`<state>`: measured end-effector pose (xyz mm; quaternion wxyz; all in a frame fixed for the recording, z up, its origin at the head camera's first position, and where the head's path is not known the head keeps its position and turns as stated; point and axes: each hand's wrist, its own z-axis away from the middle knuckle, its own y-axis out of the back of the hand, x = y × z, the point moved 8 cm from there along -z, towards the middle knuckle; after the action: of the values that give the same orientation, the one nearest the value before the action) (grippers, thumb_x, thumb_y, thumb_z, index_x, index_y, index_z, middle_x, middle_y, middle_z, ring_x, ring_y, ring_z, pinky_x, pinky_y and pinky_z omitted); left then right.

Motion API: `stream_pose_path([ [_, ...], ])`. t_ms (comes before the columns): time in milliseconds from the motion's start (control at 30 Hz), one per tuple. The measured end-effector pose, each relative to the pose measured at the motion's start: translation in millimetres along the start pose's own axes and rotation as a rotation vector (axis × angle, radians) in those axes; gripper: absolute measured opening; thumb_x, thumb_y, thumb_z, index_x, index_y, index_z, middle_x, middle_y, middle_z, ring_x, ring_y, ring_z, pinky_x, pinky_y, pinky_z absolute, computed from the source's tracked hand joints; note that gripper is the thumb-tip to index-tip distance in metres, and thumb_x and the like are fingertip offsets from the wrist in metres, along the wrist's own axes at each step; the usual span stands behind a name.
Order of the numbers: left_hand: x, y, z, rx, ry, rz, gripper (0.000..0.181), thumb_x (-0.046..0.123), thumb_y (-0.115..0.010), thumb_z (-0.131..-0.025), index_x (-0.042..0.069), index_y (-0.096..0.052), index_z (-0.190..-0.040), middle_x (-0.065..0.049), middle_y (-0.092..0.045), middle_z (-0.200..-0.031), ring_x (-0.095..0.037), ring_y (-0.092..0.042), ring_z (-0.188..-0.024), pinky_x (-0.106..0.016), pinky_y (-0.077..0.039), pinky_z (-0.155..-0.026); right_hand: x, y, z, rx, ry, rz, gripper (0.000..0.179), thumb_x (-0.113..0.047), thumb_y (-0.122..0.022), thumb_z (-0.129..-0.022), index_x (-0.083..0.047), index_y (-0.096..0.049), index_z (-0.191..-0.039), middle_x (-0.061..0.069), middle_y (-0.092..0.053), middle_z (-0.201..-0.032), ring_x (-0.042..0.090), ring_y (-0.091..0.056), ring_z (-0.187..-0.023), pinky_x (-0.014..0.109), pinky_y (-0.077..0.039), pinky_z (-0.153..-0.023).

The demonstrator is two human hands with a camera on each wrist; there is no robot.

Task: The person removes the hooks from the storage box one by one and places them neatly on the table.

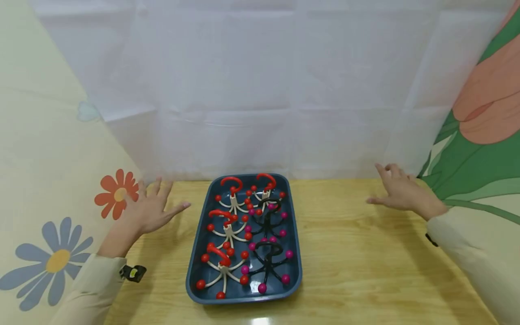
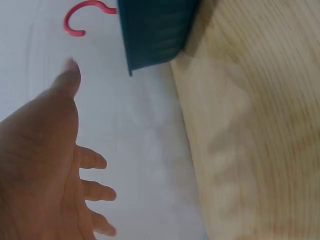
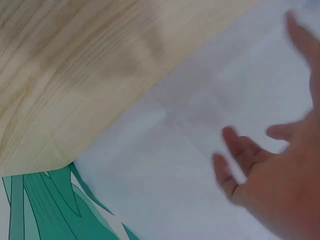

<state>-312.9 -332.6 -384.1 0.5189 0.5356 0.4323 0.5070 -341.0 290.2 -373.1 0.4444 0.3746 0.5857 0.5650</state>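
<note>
A dark blue tray (image 1: 298, 253) stands on the table between the hands. In it are several scalp massagers with thin curved legs tipped by balls: white ones with red hooked handles, such as the white and red massager (image 1: 224, 268), fill the left side and back. Black massagers with magenta tips, such as the black massager (image 1: 268, 262), lie along the right. My left hand (image 1: 148, 210) hovers left of the tray, fingers spread, holding nothing. Well to the tray's right, my right hand (image 1: 400, 189) is raised with loosely bent fingers and holds nothing. Neither hand touches the tray.
The light wood table (image 1: 345, 262) extends on both sides of the tray. A white sheet (image 1: 284, 90) hangs behind its far edge. Flower-patterned cloth (image 1: 48, 171) covers the left side, and leaf-patterned cloth (image 1: 483, 167) the right. A black strap (image 1: 133, 273) is on the left sleeve.
</note>
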Motion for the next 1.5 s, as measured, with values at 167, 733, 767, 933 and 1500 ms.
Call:
stream_pose_path([
  [167,11.0,10.4,1.6,0.028,-0.06,0.065,0.101,0.069,-0.043,-0.104,-0.009,-0.016,-0.162,-0.045,-0.03,-0.158,-0.07,-0.033,-0.141,-0.08,-0.037,-0.105,-17,13,2.2,0.088,0.085,-0.042,0.092,-0.039,-0.073,-0.099,0.011,-0.025,-0.16,0.042,-0.05,-0.136,0.043,-0.068,-0.101,0.054,-0.058,-0.079],
  [733,25.4,20.5,14.1,-0.004,-0.017,0.581,0.054,0.035,-0.07,-0.102,0.0,-0.059,-0.142,-0.032,-0.069,-0.126,-0.039,-0.075,-0.105,-0.046,-0.064,-0.083,-87,27,23.0,0.309,0.152,-0.342,0.042,-0.019,-0.076,-0.098,0.004,-0.066,-0.131,0.025,-0.071,-0.125,0.04,-0.071,-0.107,0.053,-0.062,-0.086],
  [767,25.2,19.6,14.1,-0.021,-0.003,0.615,0.055,0.035,-0.07,-0.102,0.0,-0.058,-0.143,-0.032,-0.068,-0.127,-0.036,-0.076,-0.104,-0.045,-0.065,-0.084,-91,27,23.9,0.312,0.153,-0.363,0.04,-0.018,-0.076,-0.097,0.004,-0.067,-0.129,0.025,-0.071,-0.124,0.039,-0.071,-0.105,0.053,-0.062,-0.085],
  [933,25.1,12.0,11.7,-0.071,0.051,0.722,0.06,0.032,-0.072,-0.101,-0.003,-0.055,-0.146,-0.033,-0.064,-0.132,-0.027,-0.077,-0.102,-0.033,-0.065,-0.083,-117,24,29.2,0.319,0.165,-0.435,0.034,-0.016,-0.078,-0.096,0.002,-0.07,-0.124,0.022,-0.074,-0.119,0.036,-0.073,-0.101,0.048,-0.064,-0.081],
  [1500,32.4,-29.4,4.9,-0.31,0.127,1.052,0.064,0.024,-0.06,-0.108,-0.005,-0.034,-0.158,-0.036,-0.049,-0.152,-0.034,-0.073,-0.118,-0.051,-0.061,-0.097,-202,0,44.6,0.117,0.206,-0.902,0.033,-0.019,-0.08,-0.094,-0.007,-0.075,-0.124,0.012,-0.076,-0.125,0.029,-0.073,-0.115,0.031,-0.063,-0.09],
])
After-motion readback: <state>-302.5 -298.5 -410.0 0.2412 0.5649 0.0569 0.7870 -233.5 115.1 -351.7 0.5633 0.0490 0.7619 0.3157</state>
